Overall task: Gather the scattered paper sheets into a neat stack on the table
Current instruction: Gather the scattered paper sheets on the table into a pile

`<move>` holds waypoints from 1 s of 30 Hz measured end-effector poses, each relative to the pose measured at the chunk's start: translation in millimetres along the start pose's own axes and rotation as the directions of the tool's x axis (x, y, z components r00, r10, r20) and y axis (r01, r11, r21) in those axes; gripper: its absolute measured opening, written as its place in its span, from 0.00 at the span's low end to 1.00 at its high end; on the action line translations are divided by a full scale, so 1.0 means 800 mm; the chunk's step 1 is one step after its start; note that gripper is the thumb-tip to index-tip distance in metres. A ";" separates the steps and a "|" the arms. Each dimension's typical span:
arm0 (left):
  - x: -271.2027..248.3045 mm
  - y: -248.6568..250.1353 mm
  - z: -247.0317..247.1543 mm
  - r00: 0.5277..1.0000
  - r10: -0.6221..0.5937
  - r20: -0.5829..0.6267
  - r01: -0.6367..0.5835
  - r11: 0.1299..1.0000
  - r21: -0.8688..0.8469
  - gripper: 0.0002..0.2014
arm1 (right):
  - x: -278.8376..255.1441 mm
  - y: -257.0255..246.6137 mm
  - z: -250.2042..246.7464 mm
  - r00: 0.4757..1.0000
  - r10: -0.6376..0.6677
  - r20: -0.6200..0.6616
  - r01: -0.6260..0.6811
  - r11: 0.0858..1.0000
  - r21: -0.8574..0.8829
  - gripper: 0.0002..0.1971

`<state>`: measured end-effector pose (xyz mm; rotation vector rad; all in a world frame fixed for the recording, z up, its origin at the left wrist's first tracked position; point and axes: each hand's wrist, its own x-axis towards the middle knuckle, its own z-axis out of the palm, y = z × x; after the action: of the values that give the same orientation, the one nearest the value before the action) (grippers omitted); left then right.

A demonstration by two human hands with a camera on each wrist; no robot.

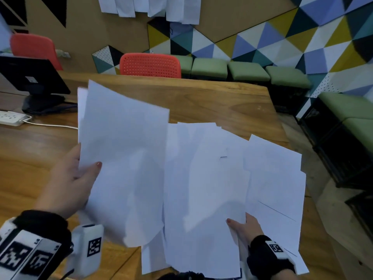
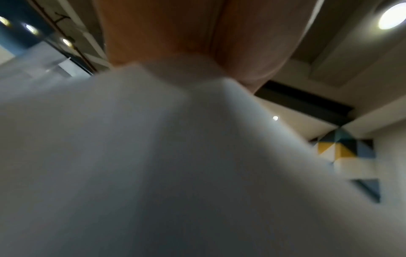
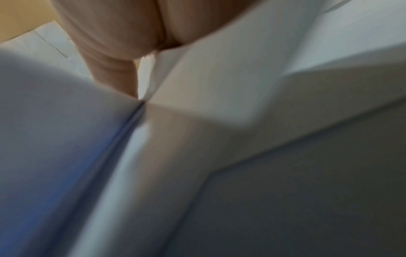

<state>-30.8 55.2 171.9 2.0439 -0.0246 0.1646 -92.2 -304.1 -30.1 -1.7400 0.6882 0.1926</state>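
Observation:
My left hand (image 1: 80, 174) pinches a few white sheets (image 1: 125, 158) by their left edge, thumb on top, and holds them raised over the wooden table (image 1: 212, 102). Several more white sheets (image 1: 212, 178) lie fanned and overlapping on the table to the right. My right hand (image 1: 242, 227) grips some of them near their lower edge, thumb on top and fingers hidden beneath. In the left wrist view blurred paper (image 2: 153, 165) fills the frame below the fingers (image 2: 175, 31). The right wrist view shows overlapping paper (image 3: 241, 139) under the fingers (image 3: 110, 34).
A black monitor (image 1: 30, 77) and a white power strip (image 1: 12, 118) with its cable stand at the table's left. A red chair (image 1: 150, 65) sits behind the far edge. Green stools (image 1: 248, 71) line the patterned wall. The table's right edge runs close to the fanned sheets.

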 end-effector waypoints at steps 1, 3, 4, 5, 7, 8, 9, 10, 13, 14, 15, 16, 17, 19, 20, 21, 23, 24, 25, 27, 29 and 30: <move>0.001 0.005 0.004 1.000 0.018 -0.006 -0.018 0.998 -0.068 0.14 | -0.002 -0.001 0.001 1.000 -0.004 -0.006 0.004 1.000 -0.009 0.07; 0.003 0.012 0.017 1.000 0.021 0.007 -0.019 0.976 -0.218 0.14 | -0.004 -0.002 0.000 1.000 -0.007 -0.006 0.007 0.999 -0.046 0.07; 0.003 0.012 0.027 1.000 0.007 0.026 0.001 0.957 -0.291 0.15 | -0.003 -0.002 0.000 1.000 -0.005 0.003 0.005 0.998 -0.063 0.07; 0.004 0.007 0.038 0.998 -0.017 0.053 0.034 0.934 -0.354 0.17 | -0.003 -0.004 -0.001 1.000 0.007 0.010 -0.007 0.997 -0.082 0.06; 0.007 -0.007 0.065 0.989 -0.063 0.130 0.116 0.887 -0.448 0.21 | -0.008 -0.010 -0.001 0.999 0.026 0.034 -0.022 0.995 -0.101 0.11; 0.007 -0.014 0.082 0.981 -0.082 0.178 0.157 0.871 -0.466 0.24 | -0.009 -0.010 -0.003 0.999 0.036 0.023 -0.034 0.994 -0.106 0.15; 0.009 -0.026 0.096 0.971 -0.105 0.216 0.194 0.873 -0.448 0.27 | -0.008 -0.011 -0.004 0.999 0.040 0.017 -0.038 0.994 -0.105 0.15; 0.010 -0.041 0.112 0.961 -0.127 0.246 0.221 0.885 -0.409 0.29 | -0.009 -0.012 -0.005 0.998 0.049 0.029 -0.046 0.994 -0.097 0.12; 0.010 -0.095 0.157 0.914 -0.261 0.311 0.309 0.944 -0.114 0.37 | -0.010 -0.009 -0.004 0.992 0.123 0.030 -0.121 0.991 -0.060 0.04; 0.008 -0.115 0.168 0.878 -0.335 0.343 0.354 0.935 0.008 0.39 | -0.007 -0.003 -0.003 0.989 0.142 0.042 -0.140 0.989 -0.048 0.10; 0.002 -0.131 0.178 0.830 -0.401 0.388 0.387 0.915 0.117 0.39 | -0.002 0.003 -0.003 0.988 0.147 0.051 -0.146 0.989 -0.032 0.16; -0.003 -0.145 0.186 0.792 -0.439 0.425 0.387 0.898 0.207 0.37 | -0.002 0.001 -0.002 0.985 0.165 0.052 -0.164 0.986 -0.018 0.21; -0.008 -0.153 0.191 0.772 -0.461 0.437 0.371 0.886 0.280 0.35 | -0.003 -0.001 -0.001 0.983 0.173 0.062 -0.175 0.984 0.018 0.25; -0.015 -0.154 0.200 0.768 -0.454 0.452 0.319 0.883 0.345 0.33 | -0.003 -0.004 0.001 0.983 0.168 0.070 -0.173 0.982 0.069 0.23; -0.016 -0.152 0.204 0.764 -0.437 0.475 0.284 0.889 0.360 0.32 | -0.005 -0.006 0.002 0.987 0.136 0.086 -0.142 0.988 0.059 0.17; -0.016 -0.148 0.208 0.754 -0.431 0.496 0.263 0.890 0.373 0.32 | -0.007 -0.006 0.005 0.991 0.097 0.097 -0.101 0.994 0.041 0.14; -0.012 -0.144 0.216 0.744 -0.425 0.516 0.251 0.893 0.375 0.29 | -0.012 -0.009 0.010 0.995 0.043 0.093 -0.041 0.999 -0.026 0.12; -0.008 -0.143 0.217 0.748 -0.423 0.510 0.247 0.892 0.377 0.27 | -0.011 -0.007 0.013 0.996 0.037 0.083 -0.034 0.999 -0.037 0.12; -0.003 -0.141 0.216 0.762 -0.425 0.489 0.250 0.889 0.383 0.25 | -0.011 -0.005 0.013 0.997 0.039 0.067 -0.036 0.999 -0.039 0.12; 0.015 -0.144 0.208 0.800 -0.436 0.411 0.285 0.881 0.378 0.20 | -0.010 -0.003 0.006 0.999 0.041 0.019 -0.040 0.999 -0.030 0.11; 0.039 -0.149 0.199 0.822 -0.450 0.350 0.332 0.877 0.348 0.18 | -0.011 0.000 -0.004 0.998 0.058 0.001 -0.058 0.998 0.000 0.09; 0.053 -0.151 0.195 0.832 -0.453 0.321 0.350 0.877 0.330 0.19 | -0.011 0.002 -0.009 0.997 0.070 0.011 -0.071 0.997 0.034 0.08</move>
<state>38.2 -24.6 0.4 2.2602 0.1940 -0.5387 -101.9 -307.9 -25.3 -1.6827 0.7426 0.2363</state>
